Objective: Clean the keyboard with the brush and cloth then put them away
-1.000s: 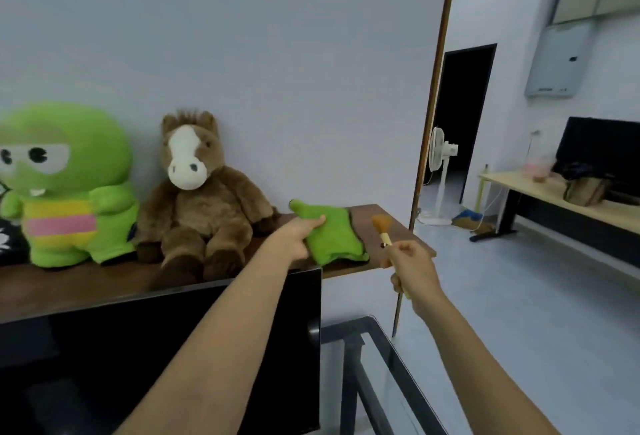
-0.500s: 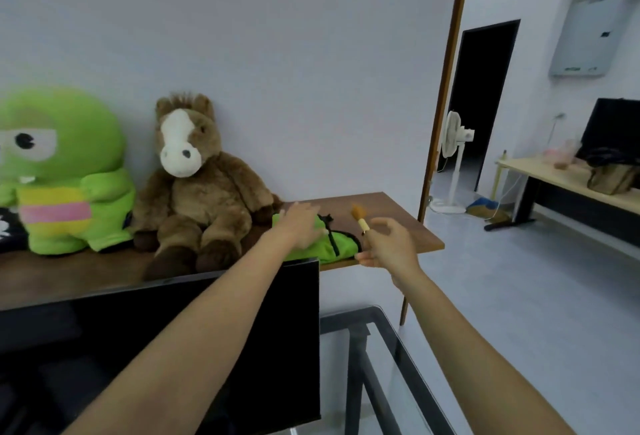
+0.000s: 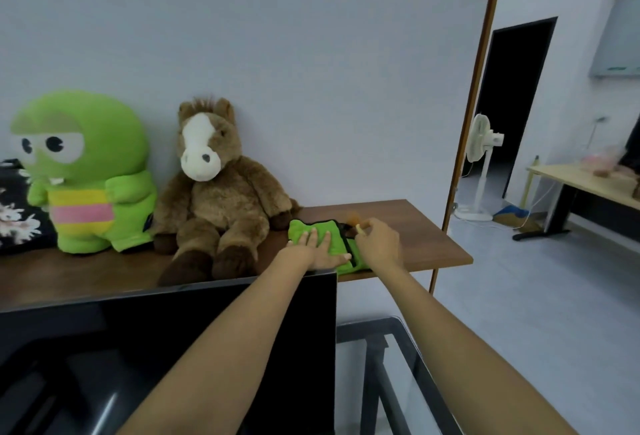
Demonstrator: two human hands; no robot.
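A green cloth (image 3: 311, 227) with a black strap lies on the brown wooden shelf (image 3: 415, 226), right of the plush toys. My left hand (image 3: 320, 249) lies flat on the cloth, fingers straight. My right hand (image 3: 377, 244) pinches the small brush (image 3: 355, 221), whose orange bristles and pale handle show just above the cloth's right part. Most of the brush handle is hidden by my fingers. No keyboard is in view.
A brown plush horse (image 3: 218, 192) and a green plush toy (image 3: 83, 171) sit on the shelf to the left. A black monitor (image 3: 166, 348) stands below my arms, a glass table (image 3: 398, 382) beside it. A fan (image 3: 479, 164) and a desk (image 3: 585, 181) stand at the right.
My left hand has lowered the cloth onto the shelf and flattened on it. My right hand has carried the brush left and down to the cloth.
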